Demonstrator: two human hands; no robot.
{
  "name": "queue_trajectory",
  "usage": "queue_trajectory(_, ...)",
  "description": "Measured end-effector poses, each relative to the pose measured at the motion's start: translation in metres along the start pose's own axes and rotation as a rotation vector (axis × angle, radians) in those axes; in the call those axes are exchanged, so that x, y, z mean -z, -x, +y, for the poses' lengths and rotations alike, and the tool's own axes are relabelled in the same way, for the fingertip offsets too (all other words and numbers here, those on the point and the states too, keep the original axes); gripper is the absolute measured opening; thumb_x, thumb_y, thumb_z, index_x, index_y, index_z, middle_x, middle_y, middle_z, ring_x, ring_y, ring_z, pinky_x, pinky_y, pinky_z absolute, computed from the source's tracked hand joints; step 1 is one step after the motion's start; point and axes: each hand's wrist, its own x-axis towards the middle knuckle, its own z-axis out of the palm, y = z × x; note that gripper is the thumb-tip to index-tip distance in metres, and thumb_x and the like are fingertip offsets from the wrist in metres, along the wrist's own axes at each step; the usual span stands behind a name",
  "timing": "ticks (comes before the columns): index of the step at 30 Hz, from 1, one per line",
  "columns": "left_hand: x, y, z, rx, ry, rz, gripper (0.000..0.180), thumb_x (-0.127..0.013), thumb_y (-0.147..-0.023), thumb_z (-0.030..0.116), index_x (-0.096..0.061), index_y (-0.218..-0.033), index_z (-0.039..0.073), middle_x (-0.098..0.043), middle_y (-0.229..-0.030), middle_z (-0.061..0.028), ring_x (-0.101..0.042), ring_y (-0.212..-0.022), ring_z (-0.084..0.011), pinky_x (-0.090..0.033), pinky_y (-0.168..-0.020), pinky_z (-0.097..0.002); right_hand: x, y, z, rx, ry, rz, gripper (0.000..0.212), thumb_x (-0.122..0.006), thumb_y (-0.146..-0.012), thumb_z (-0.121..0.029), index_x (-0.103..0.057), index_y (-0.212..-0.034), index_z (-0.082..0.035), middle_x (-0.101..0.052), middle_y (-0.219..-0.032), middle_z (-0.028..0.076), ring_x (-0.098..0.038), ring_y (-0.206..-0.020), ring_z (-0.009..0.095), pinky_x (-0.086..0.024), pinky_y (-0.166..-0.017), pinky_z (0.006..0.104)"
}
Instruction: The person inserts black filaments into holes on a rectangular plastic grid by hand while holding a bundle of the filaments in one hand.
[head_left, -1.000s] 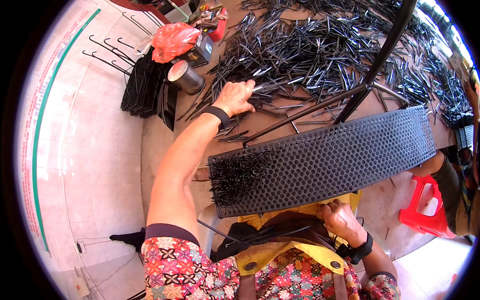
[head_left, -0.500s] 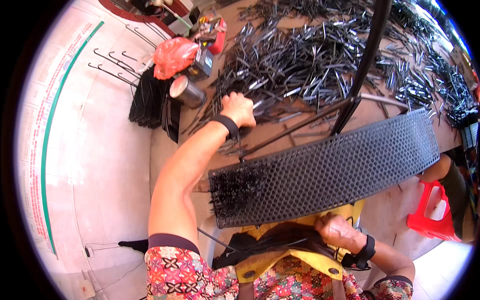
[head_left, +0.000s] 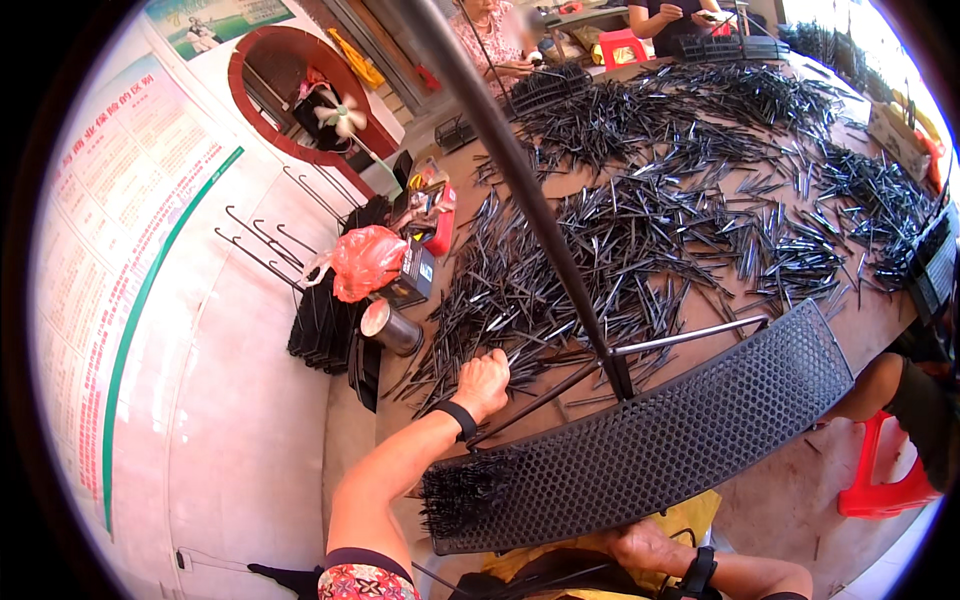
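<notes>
A long black honeycomb panel lies in front of me, slanting up toward the right. Short black bristle-like pieces crowd its left end. Past the panel's far left edge, my left hand is closed at the near side of a pile of thin black strips; its fingertips are hidden, so what it grips does not show. At the panel's near edge my right hand is curled, its fingers partly under the panel. A dark pole with a bracket rises behind the panel.
Left of the pile stand a metal can, an orange-red plastic bag and a dark box. Hooked rods rise beside the table. Two people work at the far side. A red stool stands at right, near another person's leg.
The view has tilted up, bringing the far table and the people there into sight. My left hand stays by the strips; my right hand is now closer in under the panel's near edge.
</notes>
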Motion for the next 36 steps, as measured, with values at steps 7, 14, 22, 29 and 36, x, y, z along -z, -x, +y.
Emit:
queue_trajectory(7, 0.002, 0.006, -0.013, 0.066, 0.215, -0.006, 0.044, -0.06, -0.062, 0.001, -0.043, -0.103, -0.006, -0.056, -0.096, -0.0257, -0.057, -0.089, -0.0408, -0.048, -0.076, -0.0466, 0.012, -0.001, -0.005, -0.074, 0.008, -0.035, 0.013, -0.064, -0.065, -0.011, -0.063, -0.077, -0.007, -0.059, -0.066, 0.013, -0.059, -0.063, 0.034, -0.047, -0.056, 0.0414)
queue_trajectory(14, -0.004, 0.005, -0.008, 0.136, 0.197, -0.017, 0.041, -0.059, -0.064, 0.001, -0.042, -0.101, -0.004, -0.057, -0.095, -0.0248, -0.056, -0.092, -0.0395, -0.045, -0.078, -0.0478, 0.001, 0.002, -0.003, -0.063, 0.123, 0.009, 0.018, -0.066, -0.067, -0.016, -0.063, -0.083, -0.008, -0.059, -0.069, 0.014, -0.06, -0.065, 0.033, -0.047, -0.056, 0.0424)
queue_trajectory(22, -0.013, 0.019, -0.018, -0.068, 0.016, 0.324, 0.029, -0.057, -0.063, 0.0, -0.045, -0.089, 0.001, -0.06, -0.071, -0.0154, -0.061, -0.066, -0.0316, -0.045, -0.062, -0.0425, -0.003, 0.002, -0.005, -0.043, 0.206, 0.027, 0.015, -0.064, -0.07, -0.017, -0.057, -0.077, -0.006, -0.057, -0.063, 0.012, -0.058, -0.059, 0.033, -0.046, -0.051, 0.0422)
queue_trajectory(29, 0.03, 0.027, -0.031, -0.043, 0.09, 0.357, 0.034, -0.056, -0.063, -0.002, -0.043, -0.095, 0.003, -0.06, -0.071, -0.0126, -0.06, -0.07, -0.0339, -0.041, -0.069, -0.0448, -0.007, 0.01, 0.0, -0.098, 0.209, -0.095, 0.013, -0.059, -0.071, -0.015, -0.057, -0.078, -0.005, -0.06, -0.072, 0.014, -0.06, -0.063, 0.033, -0.048, -0.052, 0.0426)
queue_trajectory(36, 0.064, 0.012, -0.012, 0.07, 0.529, 0.348, 0.045, -0.06, -0.064, -0.001, -0.041, -0.104, -0.001, -0.059, -0.074, -0.0257, -0.058, -0.075, -0.0441, -0.047, -0.07, -0.0468, -0.006, 0.008, -0.003, -0.143, 0.23, -0.121, 0.013, -0.059, -0.073, -0.017, -0.057, -0.079, -0.006, -0.061, -0.073, 0.014, -0.06, -0.063, 0.033, -0.048, -0.053, 0.0424)
